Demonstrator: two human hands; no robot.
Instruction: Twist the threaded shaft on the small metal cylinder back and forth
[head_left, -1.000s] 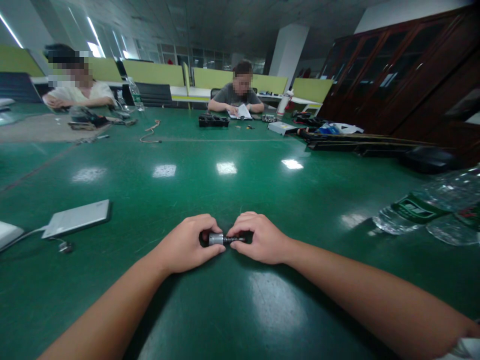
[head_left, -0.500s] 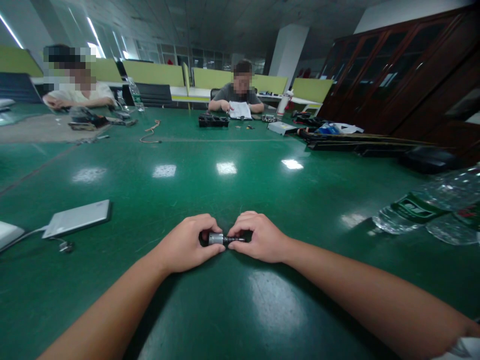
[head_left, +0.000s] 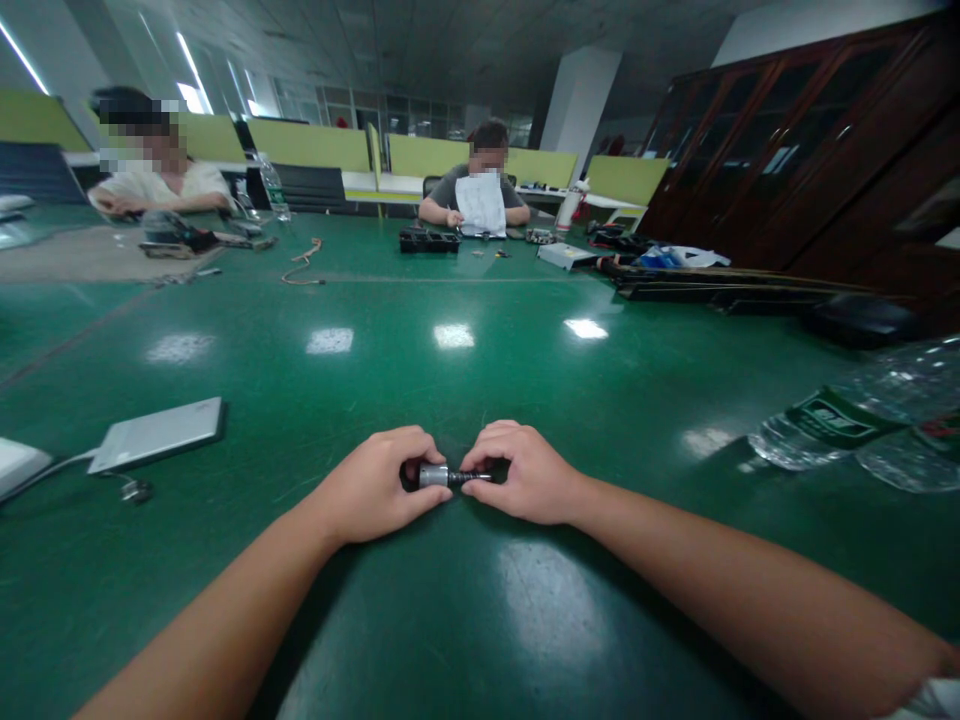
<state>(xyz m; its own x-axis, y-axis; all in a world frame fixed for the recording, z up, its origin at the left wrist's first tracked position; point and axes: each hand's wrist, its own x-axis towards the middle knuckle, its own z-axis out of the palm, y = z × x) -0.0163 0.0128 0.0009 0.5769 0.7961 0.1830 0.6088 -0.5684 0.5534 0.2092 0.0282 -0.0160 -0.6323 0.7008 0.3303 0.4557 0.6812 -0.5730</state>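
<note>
My left hand [head_left: 388, 483] is closed, its thumb and fingers pinching a small silver metal cylinder [head_left: 434, 475]. Out of the cylinder's right end runs a thin dark shaft [head_left: 456, 478] that looks coiled or threaded. The thumb and fingertips of my right hand [head_left: 529, 475] are closed around this shaft, just right of the cylinder. A bright tip of the shaft shows inside the curl of my right hand. The part lies level, close above or on the green table [head_left: 420, 620]; whether it touches is hard to tell.
A silver flat box [head_left: 161, 435] on a cable lies left. Clear water bottles [head_left: 825, 420] are at right. Across the table are a black tray [head_left: 429, 240], metal strips [head_left: 720, 283] and a person with a paper sheet [head_left: 482, 205]. Another person [head_left: 161, 185] sits far left.
The fingertips of my right hand have shifted slightly right along the shaft, away from the cylinder. My left hand stays nearly still. The person opposite has raised the paper sheet.
</note>
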